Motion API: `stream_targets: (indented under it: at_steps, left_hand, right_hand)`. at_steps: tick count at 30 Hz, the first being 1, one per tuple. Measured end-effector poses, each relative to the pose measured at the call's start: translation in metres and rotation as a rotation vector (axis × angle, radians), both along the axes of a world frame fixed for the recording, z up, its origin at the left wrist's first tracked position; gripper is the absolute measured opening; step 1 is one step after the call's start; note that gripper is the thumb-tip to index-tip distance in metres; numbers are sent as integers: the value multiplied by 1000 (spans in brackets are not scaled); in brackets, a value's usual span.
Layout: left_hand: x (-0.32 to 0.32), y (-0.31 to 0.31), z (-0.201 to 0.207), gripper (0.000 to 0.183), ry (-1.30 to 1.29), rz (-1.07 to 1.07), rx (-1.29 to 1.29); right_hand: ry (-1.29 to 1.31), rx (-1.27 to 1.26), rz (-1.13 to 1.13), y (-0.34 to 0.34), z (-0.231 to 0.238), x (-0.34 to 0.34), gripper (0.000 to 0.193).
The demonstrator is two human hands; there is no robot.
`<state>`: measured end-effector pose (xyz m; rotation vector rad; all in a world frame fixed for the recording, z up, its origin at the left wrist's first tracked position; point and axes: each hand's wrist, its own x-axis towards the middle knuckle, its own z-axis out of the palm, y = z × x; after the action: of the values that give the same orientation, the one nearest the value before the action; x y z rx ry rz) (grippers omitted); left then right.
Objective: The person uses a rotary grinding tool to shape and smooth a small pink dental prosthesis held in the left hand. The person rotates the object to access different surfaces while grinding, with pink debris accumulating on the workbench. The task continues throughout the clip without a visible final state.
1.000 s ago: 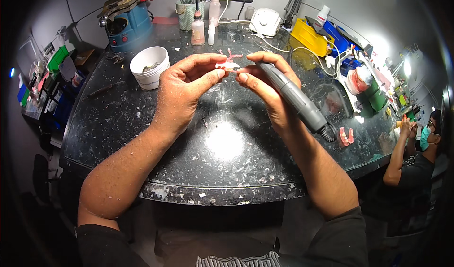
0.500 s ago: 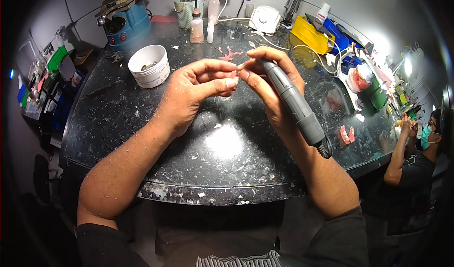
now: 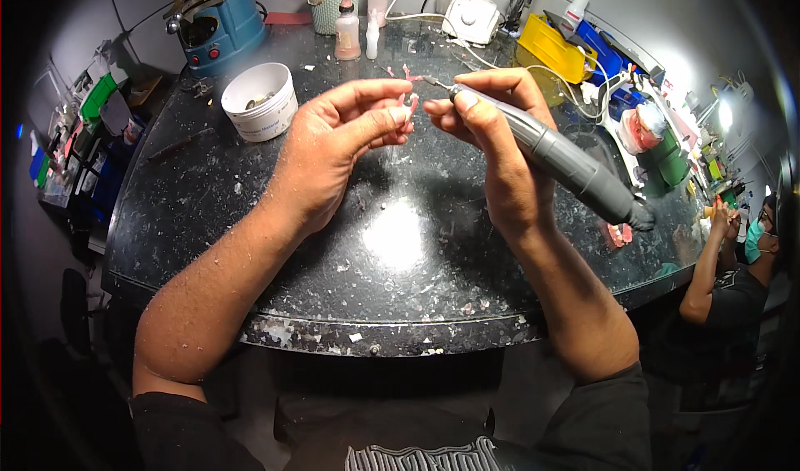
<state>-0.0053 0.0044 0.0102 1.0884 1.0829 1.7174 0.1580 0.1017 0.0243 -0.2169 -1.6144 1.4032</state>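
My left hand (image 3: 329,150) pinches a small pink denture piece (image 3: 412,102) with a bit of white on it between thumb and fingertips; the fingers hide most of it. Wrapped around a dark grey rotary handpiece (image 3: 575,162) is my right hand (image 3: 515,158), holding it like a pen. The handpiece's thin metal bur points left, just beyond the pink piece and seemingly apart from it. On the bench behind the fingertips lies a branching pink scrap (image 3: 406,72). A pink denture with teeth (image 3: 619,236) rests at the right, partly covered by the handpiece's rear end.
A white tub (image 3: 260,121) stands left on the speckled black bench (image 3: 333,292). Behind are a blue machine (image 3: 218,42), a bottle (image 3: 347,33) and a white control box (image 3: 472,19). Yellow (image 3: 552,47) and blue bins fill the right back. A masked person (image 3: 733,271) sits far right.
My right hand has moved right and turned the handpiece so its bur shows and points left. My hands have come apart; the left still pinches the small piece.
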Motion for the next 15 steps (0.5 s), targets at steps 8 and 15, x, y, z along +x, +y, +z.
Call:
stream_targets:
  at_steps: [8,15]
  left_hand:
    - [-2,-1,0,33,18,27,17]
    - [-1,-1,-2,34,93,58,49]
  right_hand:
    - [-20,-35,-38,-6,0,-3,17]
    - [-12,-8,-31,-5,-3,-2,17]
